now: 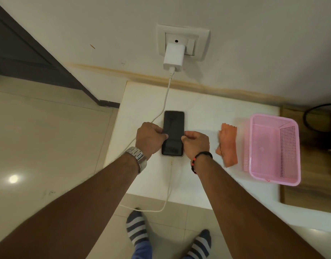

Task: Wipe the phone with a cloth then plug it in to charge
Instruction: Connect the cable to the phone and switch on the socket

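A phone [173, 126] with a dark screen lies flat on the white counter [202, 109], screen up. My left hand [150, 139] grips its left edge and my right hand [195, 144] grips its right edge. A white cable [165, 96] runs from the white charger [173, 57] in the wall socket [183, 43], loops off the counter's front edge and comes back to the phone's near end, where its plug sits at the port. An orange cloth [228, 146] lies on the counter to the right of the phone, apart from both hands.
An empty pink plastic basket [274, 148] stands right of the cloth, partly on a wooden board [310, 193]. Dark cables [314, 113] lie at the far right. The counter's left edge drops to a tiled floor [49, 137]; my socked feet show below.
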`<state>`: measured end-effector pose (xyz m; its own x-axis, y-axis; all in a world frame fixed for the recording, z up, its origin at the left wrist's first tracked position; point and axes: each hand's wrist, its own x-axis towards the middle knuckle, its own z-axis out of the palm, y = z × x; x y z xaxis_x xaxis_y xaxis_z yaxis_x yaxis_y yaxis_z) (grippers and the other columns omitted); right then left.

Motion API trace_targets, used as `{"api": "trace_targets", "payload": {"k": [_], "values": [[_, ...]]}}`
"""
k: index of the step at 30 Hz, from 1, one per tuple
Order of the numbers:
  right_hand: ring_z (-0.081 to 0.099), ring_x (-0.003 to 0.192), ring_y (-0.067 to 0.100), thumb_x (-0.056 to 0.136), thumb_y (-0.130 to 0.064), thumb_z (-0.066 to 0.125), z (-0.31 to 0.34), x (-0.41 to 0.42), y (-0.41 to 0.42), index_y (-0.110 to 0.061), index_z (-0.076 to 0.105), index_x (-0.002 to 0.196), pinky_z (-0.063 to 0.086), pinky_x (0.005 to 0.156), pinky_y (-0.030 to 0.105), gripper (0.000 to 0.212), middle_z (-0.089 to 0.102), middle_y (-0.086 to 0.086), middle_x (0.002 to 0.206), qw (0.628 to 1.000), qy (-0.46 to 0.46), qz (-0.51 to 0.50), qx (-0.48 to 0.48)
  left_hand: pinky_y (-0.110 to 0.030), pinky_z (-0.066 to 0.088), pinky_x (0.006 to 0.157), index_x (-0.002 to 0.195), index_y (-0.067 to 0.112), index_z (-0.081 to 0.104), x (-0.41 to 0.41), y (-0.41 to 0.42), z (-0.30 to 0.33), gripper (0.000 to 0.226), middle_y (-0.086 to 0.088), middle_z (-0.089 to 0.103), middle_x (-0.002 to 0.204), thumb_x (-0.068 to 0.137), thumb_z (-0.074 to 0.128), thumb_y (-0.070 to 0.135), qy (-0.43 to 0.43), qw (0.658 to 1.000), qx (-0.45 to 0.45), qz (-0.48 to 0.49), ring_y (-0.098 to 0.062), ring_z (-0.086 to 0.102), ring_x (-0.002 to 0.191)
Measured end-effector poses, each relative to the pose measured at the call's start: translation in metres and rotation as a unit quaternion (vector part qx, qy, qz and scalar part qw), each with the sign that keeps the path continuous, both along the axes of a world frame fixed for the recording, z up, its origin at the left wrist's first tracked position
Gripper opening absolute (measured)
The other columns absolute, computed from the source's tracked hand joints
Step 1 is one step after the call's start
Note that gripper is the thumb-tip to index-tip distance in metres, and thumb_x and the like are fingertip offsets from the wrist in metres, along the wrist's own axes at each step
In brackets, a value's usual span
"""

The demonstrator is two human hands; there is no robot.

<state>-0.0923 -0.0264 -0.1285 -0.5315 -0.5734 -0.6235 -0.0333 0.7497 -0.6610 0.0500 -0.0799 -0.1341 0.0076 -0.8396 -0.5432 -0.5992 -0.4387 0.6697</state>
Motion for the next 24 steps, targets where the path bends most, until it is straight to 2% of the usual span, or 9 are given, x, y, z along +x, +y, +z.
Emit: {"api": "trace_targets", "payload": {"k": [4,8,10,13,15,18,20,22,24], "values": [[0.067,0.114,0.024,0.094,-0.014,0.07,-0.002,0.002,0.002,-0.012,0.072,0.124,0.051,0.108,0.036,0.03,0.073,0.007,0.123,1.0,0.027,0.006,0.0,-0.043,0.064,0.09,0.099,0.009,0.085,0.0,0.001,-0.004,0.018,-0.011,0.082,0.096,0.083,0.087,0.018,-0.027,0.999,-0.021,0.0,-0.031,0.077,0.093],[0.07,0.107,0.023,0.092,-0.016,0.073,-0.003,0.003,-0.003,-0.014,0.077,0.116,0.053,0.098,0.031,0.024,0.077,0.005,0.115,0.997,0.074,0.004,0.0,-0.042,0.065,0.09,0.103,0.008,0.084,0.0,-0.003,-0.006,0.024,-0.009,0.081,0.091,0.082,0.089,0.019,-0.035,0.999,-0.032,0.0,-0.031,0.078,0.09],[0.071,0.103,0.023,0.092,-0.017,0.074,0.002,0.012,-0.023,-0.014,0.077,0.113,0.054,0.093,0.03,0.022,0.077,0.006,0.112,0.996,0.088,0.007,-0.002,-0.036,0.064,0.088,0.102,0.009,0.083,0.007,-0.019,-0.003,0.024,-0.004,0.076,0.083,0.082,0.09,0.02,-0.036,0.998,-0.041,0.008,-0.03,0.078,0.088],[0.069,0.095,0.019,0.091,-0.018,0.074,0.002,0.009,-0.028,-0.015,0.078,0.112,0.053,0.087,0.026,0.021,0.077,0.005,0.11,0.995,0.096,0.016,0.008,-0.028,0.057,0.082,0.102,0.011,0.081,0.005,-0.023,-0.003,0.027,-0.002,0.073,0.085,0.082,0.091,0.025,-0.068,0.996,-0.052,-0.003,-0.028,0.076,0.089],[0.067,0.092,0.017,0.091,-0.019,0.074,-0.001,0.009,-0.021,-0.015,0.078,0.111,0.05,0.082,0.023,0.02,0.077,0.004,0.11,0.995,0.092,0.021,0.016,-0.031,0.06,0.08,0.094,0.01,0.077,0.004,-0.014,0.001,0.028,-0.007,0.077,0.086,0.084,0.09,0.032,-0.099,0.994,-0.035,-0.017,-0.029,0.076,0.084],[0.07,0.095,0.018,0.09,-0.023,0.074,0.007,0.006,-0.01,-0.017,0.077,0.106,0.052,0.08,0.022,0.017,0.077,0.0,0.101,0.997,0.08,0.014,0.007,-0.037,0.068,0.074,0.081,0.003,0.074,0.006,0.0,0.018,0.042,-0.013,0.079,0.072,0.087,0.085,0.044,-0.133,0.988,0.037,-0.072,-0.028,0.079,0.065],[0.071,0.093,0.019,0.09,-0.025,0.073,0.02,0.003,-0.009,-0.018,0.077,0.102,0.059,0.085,0.031,0.014,0.076,-0.003,0.094,0.998,0.065,0.009,-0.021,-0.038,0.069,0.067,0.082,0.001,0.077,0.01,0.007,0.037,0.044,-0.013,0.08,0.068,0.091,0.08,0.044,-0.113,0.986,0.082,-0.096,-0.027,0.079,0.058],[0.073,0.091,0.02,0.09,-0.024,0.072,0.041,0.002,-0.012,-0.018,0.078,0.098,0.062,0.088,0.039,0.011,0.077,-0.001,0.092,0.998,0.024,-0.007,-0.064,-0.042,0.068,0.062,0.078,0.002,0.077,0.018,0.006,0.059,0.042,-0.014,0.079,0.071,0.093,0.077,0.041,-0.069,0.994,0.048,-0.073,-0.032,0.078,0.061],[0.075,0.088,0.018,0.09,-0.025,0.073,0.068,0.001,-0.019,-0.023,0.076,0.09,0.064,0.079,0.031,0.004,0.077,-0.004,0.085,0.994,-0.018,-0.026,-0.104,-0.047,0.066,0.065,0.076,0.007,0.076,0.024,-0.003,0.083,0.04,-0.013,0.077,0.072,0.095,0.074,0.042,-0.016,0.999,-0.027,-0.018,-0.033,0.076,0.066]]}}
